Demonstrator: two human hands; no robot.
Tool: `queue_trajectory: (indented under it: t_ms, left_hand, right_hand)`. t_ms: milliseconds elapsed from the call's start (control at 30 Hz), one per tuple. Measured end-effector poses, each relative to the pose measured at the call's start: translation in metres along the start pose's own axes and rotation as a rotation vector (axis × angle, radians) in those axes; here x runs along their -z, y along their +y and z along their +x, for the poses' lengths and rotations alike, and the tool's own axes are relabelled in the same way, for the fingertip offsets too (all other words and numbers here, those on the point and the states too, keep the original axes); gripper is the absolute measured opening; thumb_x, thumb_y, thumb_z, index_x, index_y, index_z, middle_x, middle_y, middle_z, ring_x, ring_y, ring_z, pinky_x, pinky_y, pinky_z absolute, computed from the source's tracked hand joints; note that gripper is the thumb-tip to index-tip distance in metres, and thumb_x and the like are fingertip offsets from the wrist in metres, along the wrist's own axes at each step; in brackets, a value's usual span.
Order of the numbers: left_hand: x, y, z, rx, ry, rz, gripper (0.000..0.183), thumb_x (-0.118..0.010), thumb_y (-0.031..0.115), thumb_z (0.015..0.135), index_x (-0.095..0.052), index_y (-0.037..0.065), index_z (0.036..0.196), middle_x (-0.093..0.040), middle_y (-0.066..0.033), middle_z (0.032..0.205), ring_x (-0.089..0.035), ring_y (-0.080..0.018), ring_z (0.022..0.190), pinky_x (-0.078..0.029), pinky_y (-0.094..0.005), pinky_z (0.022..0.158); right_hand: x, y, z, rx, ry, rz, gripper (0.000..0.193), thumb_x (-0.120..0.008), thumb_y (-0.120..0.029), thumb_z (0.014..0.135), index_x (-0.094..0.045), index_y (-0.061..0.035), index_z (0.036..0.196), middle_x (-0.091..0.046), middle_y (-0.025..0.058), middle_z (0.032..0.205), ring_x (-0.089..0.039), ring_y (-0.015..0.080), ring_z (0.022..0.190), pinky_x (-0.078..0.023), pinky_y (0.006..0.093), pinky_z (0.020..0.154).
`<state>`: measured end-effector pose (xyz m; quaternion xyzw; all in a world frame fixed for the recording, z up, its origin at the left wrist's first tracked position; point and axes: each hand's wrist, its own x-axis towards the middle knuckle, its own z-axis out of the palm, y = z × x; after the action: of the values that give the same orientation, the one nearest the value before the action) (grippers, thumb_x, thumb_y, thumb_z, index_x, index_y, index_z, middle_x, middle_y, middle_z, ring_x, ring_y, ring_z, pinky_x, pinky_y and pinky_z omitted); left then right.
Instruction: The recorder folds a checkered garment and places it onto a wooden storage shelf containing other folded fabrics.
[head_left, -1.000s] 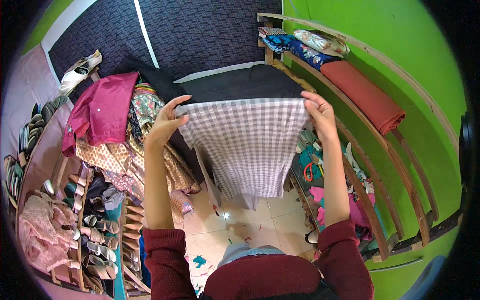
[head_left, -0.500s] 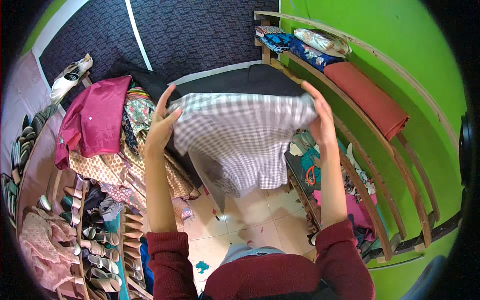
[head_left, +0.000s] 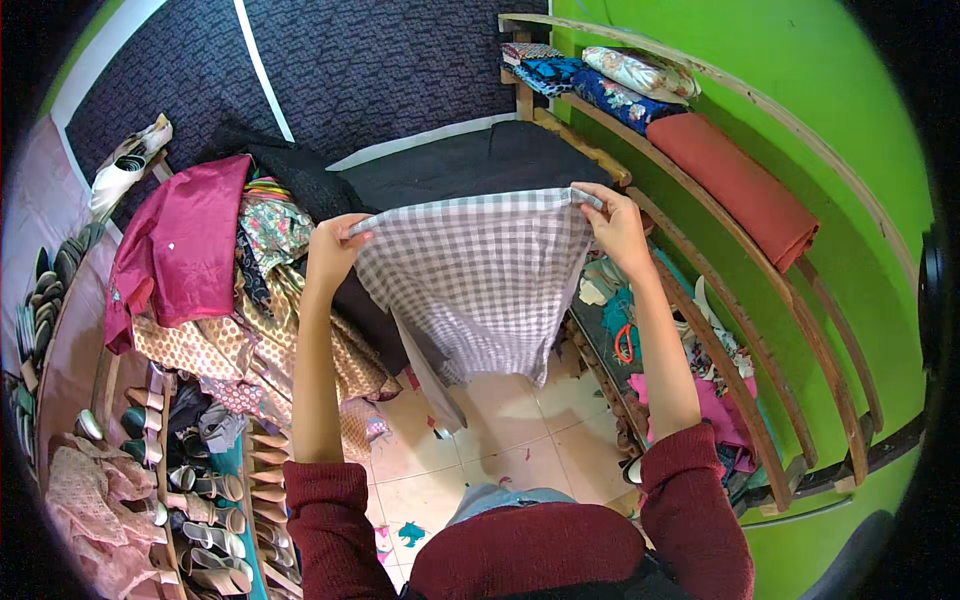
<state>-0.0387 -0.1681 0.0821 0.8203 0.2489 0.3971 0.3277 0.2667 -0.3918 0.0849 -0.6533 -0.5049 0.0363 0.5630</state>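
Across the middle of the frame, a grey-and-white checked cloth (head_left: 475, 270) hangs spread between two bare hands, and each hand is already in contact with it. The left hand (head_left: 334, 250) has its thumb and fingers closed on the upper left corner; the right hand (head_left: 618, 230) pinches the upper right corner, where a small bit of folded edge pokes out between thumb and fingers. Neither hand is nearer than the other, since both are gripping.

From the fingers, the cloth drops toward the lower part of the frame, into the space between the forearms. Its longest line is the top edge, running left to right from hand to hand and tilted a little, with the right end higher in the frame. Below that edge it narrows, and its lower hem shows against the tiled floor (head_left: 505, 425). A plain grey strip (head_left: 430, 370) hangs at its lower left; whether it belongs to the same piece I cannot tell.

Just above the top edge lies a black cloth (head_left: 430, 175). Left of the left hand is a heap with a magenta cloth (head_left: 185, 235) on top. Right of centre, beside the right forearm, are orange-handled scissors (head_left: 625, 343).
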Motion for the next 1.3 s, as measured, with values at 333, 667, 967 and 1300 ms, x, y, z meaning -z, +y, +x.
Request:
queue_trajectory:
  t_ms: [333,667,967,1300]
  left_hand:
    - [0.003,-0.012,-0.002,0.1,0.054,0.04,0.017,-0.069,0.001,0.067,-0.068,-0.002,0.083,-0.066,-0.0056,0.07,-0.06,-0.0087,0.062,-0.046,-0.022,0.058]
    - [-0.001,-0.018,0.007,-0.001,0.164,0.152,0.023,-0.068,-0.002,0.07,-0.063,-0.001,0.092,-0.065,-0.011,0.072,-0.062,-0.0124,0.064,-0.046,-0.0254,0.059]
    - [0.003,-0.019,0.035,0.11,0.059,-0.402,0.026,-0.065,-0.004,0.074,-0.062,-0.001,0.099,-0.066,-0.0051,0.085,-0.061,-0.01,0.074,-0.047,-0.0215,0.069]
    - [-0.015,-0.003,0.063,0.167,0.119,-0.473,0.044,-0.065,0.001,0.078,-0.052,-0.002,0.12,-0.063,-0.0015,0.084,-0.057,-0.0042,0.074,-0.045,-0.0165,0.068]
  right_hand:
    - [-0.004,0.0,-0.002,-0.013,0.08,-0.153,0.02,-0.059,0.0,0.077,-0.063,0.0013,0.096,-0.067,0.0151,0.085,-0.065,0.0201,0.074,-0.049,0.0307,0.066]
    - [-0.003,0.018,-0.003,0.002,0.105,-0.09,0.02,-0.069,-0.006,0.07,-0.066,0.0,0.089,-0.068,0.0113,0.076,-0.065,0.0163,0.069,-0.049,0.0283,0.062]
    - [0.009,0.016,0.018,-0.069,0.065,0.014,0.027,-0.07,-0.011,0.076,-0.065,0.0016,0.099,-0.066,0.0059,0.075,-0.058,0.007,0.068,-0.046,0.0223,0.061]
    - [0.02,0.031,0.064,-0.105,-0.165,0.67,0.064,-0.063,0.01,0.071,-0.044,-0.0028,0.13,-0.065,0.0063,0.092,-0.059,0.0066,0.075,-0.046,0.0196,0.066]
